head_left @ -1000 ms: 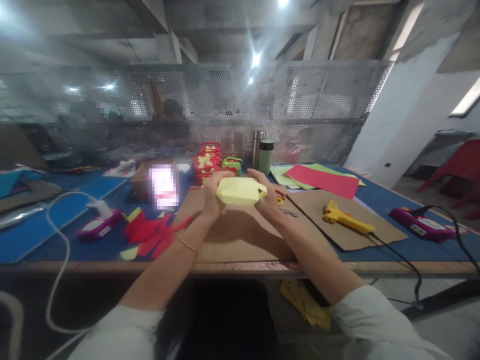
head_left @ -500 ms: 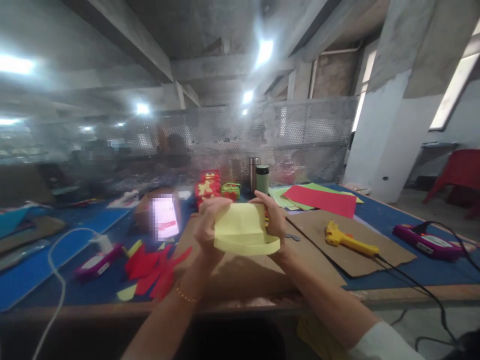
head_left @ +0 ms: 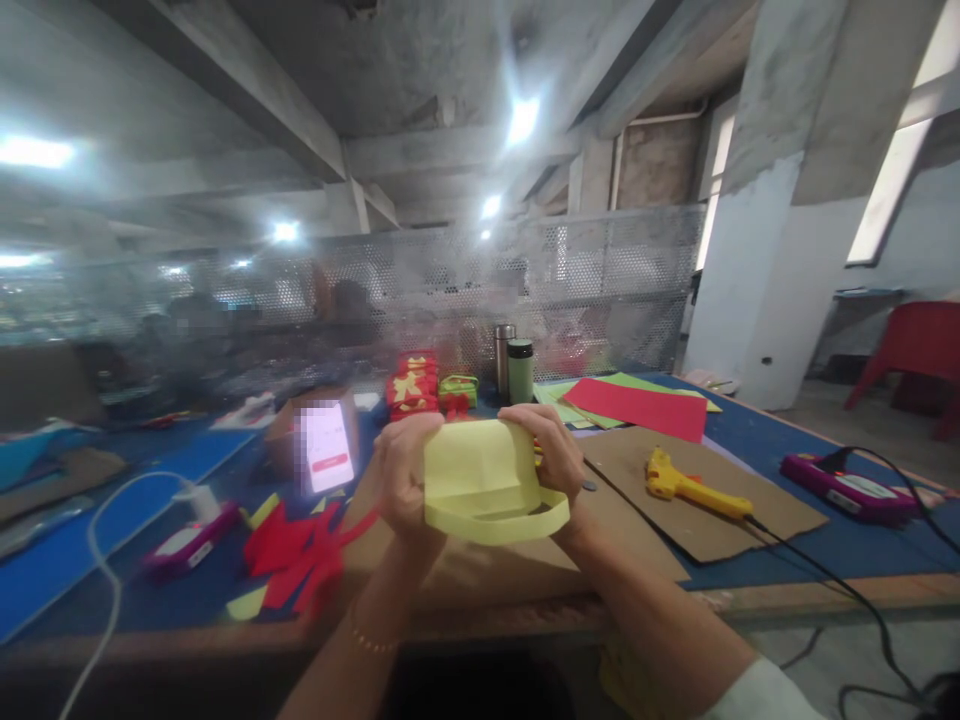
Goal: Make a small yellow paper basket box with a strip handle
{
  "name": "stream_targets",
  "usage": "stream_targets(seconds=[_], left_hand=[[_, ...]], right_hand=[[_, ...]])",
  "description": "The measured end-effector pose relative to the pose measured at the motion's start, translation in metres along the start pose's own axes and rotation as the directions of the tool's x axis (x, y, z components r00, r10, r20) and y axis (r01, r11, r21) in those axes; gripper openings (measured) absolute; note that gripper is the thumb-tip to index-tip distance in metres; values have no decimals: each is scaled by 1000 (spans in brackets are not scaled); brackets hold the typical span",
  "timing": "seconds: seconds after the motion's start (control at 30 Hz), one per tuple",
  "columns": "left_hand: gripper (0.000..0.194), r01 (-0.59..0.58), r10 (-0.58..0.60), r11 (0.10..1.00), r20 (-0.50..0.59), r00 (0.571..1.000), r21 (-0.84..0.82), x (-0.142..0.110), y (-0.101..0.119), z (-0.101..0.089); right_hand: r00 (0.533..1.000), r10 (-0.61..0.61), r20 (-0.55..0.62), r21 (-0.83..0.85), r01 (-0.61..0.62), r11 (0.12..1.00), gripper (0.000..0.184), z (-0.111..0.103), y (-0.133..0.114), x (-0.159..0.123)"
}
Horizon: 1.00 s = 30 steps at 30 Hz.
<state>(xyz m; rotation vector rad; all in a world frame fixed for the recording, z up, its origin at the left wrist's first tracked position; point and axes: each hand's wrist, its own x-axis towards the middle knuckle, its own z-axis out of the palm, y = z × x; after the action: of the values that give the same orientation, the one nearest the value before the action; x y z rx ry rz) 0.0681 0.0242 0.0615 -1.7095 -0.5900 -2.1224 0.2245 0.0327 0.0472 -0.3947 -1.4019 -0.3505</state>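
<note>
A pale yellow paper box [head_left: 480, 462] with a strip handle across its near side is held up between both hands, above a brown cardboard sheet [head_left: 495, 580]. My left hand [head_left: 409, 470] is closed on its left end, fingers curled over the upper edge. On the right end my right hand [head_left: 551, 450] grips the box, thumb and fingers at the upper corner. The strip handle bows out toward me, with a gap behind it. Fingertips on the far side are hidden.
Red paper scraps [head_left: 292, 550] and a lit phone [head_left: 328, 445] lie left. A yellow glue gun [head_left: 697, 485] rests on cardboard at right, its cord running over the table edge. Behind stand red paper boxes [head_left: 412, 385], a small green box [head_left: 459, 390], a green bottle [head_left: 520, 370] and coloured sheets [head_left: 637, 408].
The paper box has tipped so its handle side and inner fold face me more. The camera view has tilted upward, so box and hands sit lower in the picture. Both hands keep hold.
</note>
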Motion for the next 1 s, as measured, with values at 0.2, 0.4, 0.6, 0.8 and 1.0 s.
stream_targets(seconds=[0.2,0.4,0.6,0.8,1.0], left_hand=[[22,-69,70,998,-48,996,8,0,4,4],[16,-59,61,996,-28,998,66,4,8,2],[16,-50,51,997,-22,998,61,3,7,1],[17,14,-14,1000,-14,1000,-26,1,3,2],[14,61,-64,993,-31,997,-104,10,-12,-3]], right_hand=[[1000,18,-24,2,-18,1000,28,0,0,0],[1000,-1,-28,-24,0,1000,23,0,-1,4],[1000,-10,-20,-56,8,998,21,1,-3,5],[997,31,75,1,-32,1000,41,2,7,1],[904,75,422,236,-190,953,88,-3,24,2]])
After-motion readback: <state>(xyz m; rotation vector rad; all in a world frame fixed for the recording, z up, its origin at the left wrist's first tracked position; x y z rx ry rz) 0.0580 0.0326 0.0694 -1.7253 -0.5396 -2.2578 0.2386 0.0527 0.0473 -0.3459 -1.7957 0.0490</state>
